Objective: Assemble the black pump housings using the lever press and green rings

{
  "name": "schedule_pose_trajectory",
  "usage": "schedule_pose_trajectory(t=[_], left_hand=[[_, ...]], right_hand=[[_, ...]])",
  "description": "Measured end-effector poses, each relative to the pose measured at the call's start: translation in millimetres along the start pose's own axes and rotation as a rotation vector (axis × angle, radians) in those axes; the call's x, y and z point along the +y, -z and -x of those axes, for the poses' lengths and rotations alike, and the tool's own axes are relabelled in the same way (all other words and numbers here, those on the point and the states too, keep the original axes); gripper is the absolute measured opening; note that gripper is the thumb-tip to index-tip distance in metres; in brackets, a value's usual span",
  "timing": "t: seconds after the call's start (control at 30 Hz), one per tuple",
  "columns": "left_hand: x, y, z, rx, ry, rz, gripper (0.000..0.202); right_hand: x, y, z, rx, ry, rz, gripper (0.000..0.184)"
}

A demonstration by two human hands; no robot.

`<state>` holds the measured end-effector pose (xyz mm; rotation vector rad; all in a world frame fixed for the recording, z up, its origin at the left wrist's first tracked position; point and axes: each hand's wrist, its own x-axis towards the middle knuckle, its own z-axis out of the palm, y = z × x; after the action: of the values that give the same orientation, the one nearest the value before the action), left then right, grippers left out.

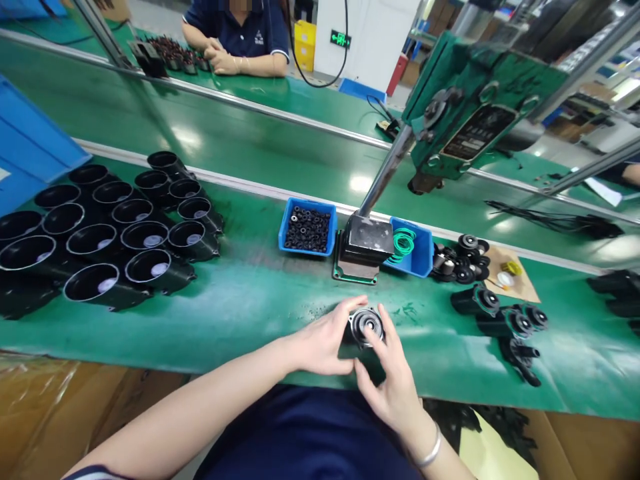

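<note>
Upright on the green bench, close to its front edge, stands a black cylindrical motor housing (361,335) with a ringed round end facing up. Around its left side curves my left hand (325,339), the fingers at the far rim and the thumb low in front. From the right, my right hand (393,377) closes on the same housing; one finger lies on the ringed top and another along the right rim. Just beyond my hands is the black block base (369,240) of a green press (475,113). Parts of the housing are hidden behind my fingers.
Many open black housings (93,230) crowd the left. A blue bin (285,248) holds small black rings; another blue bin (425,257) holds green rings. Black round parts (457,263) and capped housings (475,301) lie right. Across the bench sits a person (245,40).
</note>
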<state>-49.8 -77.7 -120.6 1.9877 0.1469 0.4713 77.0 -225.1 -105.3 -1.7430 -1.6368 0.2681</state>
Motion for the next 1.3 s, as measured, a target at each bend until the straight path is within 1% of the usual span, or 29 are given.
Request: schedule_pose_trajectory(t=[0.03, 0.1, 0.13, 0.17, 0.2, 0.23, 0.27, 0.3, 0.33, 0.37, 0.4, 0.47, 0.5, 0.53, 0.57, 0.6, 0.63, 0.67, 0.7, 0.73, 0.77, 0.8, 0.83, 0.87, 0.93, 1.0, 1.07, 1.17, 1.3], left_hand=[[0, -5.7, -2, 0.036, 0.03, -0.006, 0.106], [-1, -14.7, -7, 0.107, 0.088, -0.022, 0.101], [-2, -17.4, -9, 0.127, 0.108, -0.032, 0.095], [-3, -18.6, -11, 0.138, 0.121, -0.042, 0.089], [-4, -18.7, -12, 0.141, 0.125, -0.054, 0.084], [-5, -17.9, -13, 0.14, 0.124, -0.067, 0.082], [-6, -16.8, -13, 0.136, 0.122, -0.079, 0.08], [-7, -15.6, -13, 0.132, 0.118, -0.089, 0.079], [-8, -14.6, -13, 0.128, 0.115, -0.096, 0.079], [-8, -13.9, -13, 0.124, 0.114, -0.102, 0.079], [-8, -13.5, -13, 0.119, 0.114, -0.107, 0.079], [-8, -13.3, -12, 0.119, 0.118, -0.114, 0.078], [-8, -13.2, -12, 0.121, 0.118, -0.111, 0.077], [-7, -12.8, -13, 0.12, 0.118, -0.102, 0.076], [-7, -12.1, -13, 0.113, 0.116, -0.088, 0.076], [-7, -11.2, -14, 0.102, 0.116, -0.074, 0.075], [-7, -10.2, -14, 0.087, 0.12, -0.062, 0.075], [-7, -9.2, -15, 0.069, 0.13, -0.055, 0.074], [-6, -8.2, -15, 0.053, 0.144, -0.054, 0.073], [-6, -7.4, -16, 0.042, 0.157, -0.057, 0.072], [-6, -6.7, -15, 0.039, 0.166, -0.059, 0.072], [-6, -6.2, -15, 0.044, 0.173, -0.055, 0.074], [-6, -5.6, -14, 0.056, 0.178, -0.046, 0.076], [-6, -4.7, -13, 0.07, 0.182, -0.033, 0.079], [-7, -2.0, -11, 0.092, 0.192, 0.001, 0.083], [-8, 2.1, -10, 0.098, 0.204, 0.04, 0.084], [-8, 6.5, -10, 0.089, 0.216, 0.076, 0.081], [-5, 11.2, -12, 0.057, 0.246, 0.091, 0.078], [-1, 13.9, -14, 0.032, 0.289, 0.068, 0.077]], right_hand=[[-3, 2, -1, -0.001, -0.054, -0.08, 0.072], [-3, 7, -1, 0.012, -0.143, -0.207, 0.075], [1, 11, -1, 0.026, -0.157, -0.248, 0.07], [6, 15, 0, 0.074, -0.144, -0.289, 0.059], [12, 19, 0, 0.169, -0.117, -0.348, 0.042], [18, 24, 1, 0.296, -0.093, -0.424, 0.027], [25, 28, 0, 0.435, -0.087, -0.511, 0.024], [29, 30, -1, 0.561, -0.109, -0.588, 0.025], [32, 31, -4, 0.639, -0.152, -0.644, 0.022], [32, 29, -7, 0.64, -0.202, -0.675, 0.015], [31, 26, -10, 0.552, -0.246, -0.683, 0.018], [25, 19, -15, 0.28, -0.263, -0.647, 0.045], [23, 17, -16, 0.192, -0.237, -0.616, 0.047], [22, 17, -16, 0.193, -0.2, -0.598, 0.039], [23, 19, -15, 0.277, -0.165, -0.594, 0.028], [26, 25, -16, 0.406, -0.141, -0.597, 0.026], [30, 33, -17, 0.53, -0.143, -0.586, 0.031], [35, 43, -22, 0.598, -0.168, -0.537, 0.034], [41, 54, -29, 0.593, -0.192, -0.435, 0.032], [48, 65, -39, 0.525, -0.199, -0.277, 0.028], [55, 74, -53, 0.432, -0.174, -0.083, 0.022], [63, 82, -69, 0.34, -0.126, 0.115, 0.018], [71, 88, -86, 0.255, -0.068, 0.285, 0.019], [80, 92, -104, 0.186, -0.019, 0.412, 0.021], [98, 92, -137, 0.094, 0.012, 0.556, 0.025], [115, 87, -161, 0.029, 0.009, 0.587, 0.023], [128, 83, -175, -0.03, 0.011, 0.583, 0.021], [137, 85, -181, -0.114, 0.018, 0.571, 0.022], [136, 98, -180, -0.182, 0.036, 0.543, 0.024]])
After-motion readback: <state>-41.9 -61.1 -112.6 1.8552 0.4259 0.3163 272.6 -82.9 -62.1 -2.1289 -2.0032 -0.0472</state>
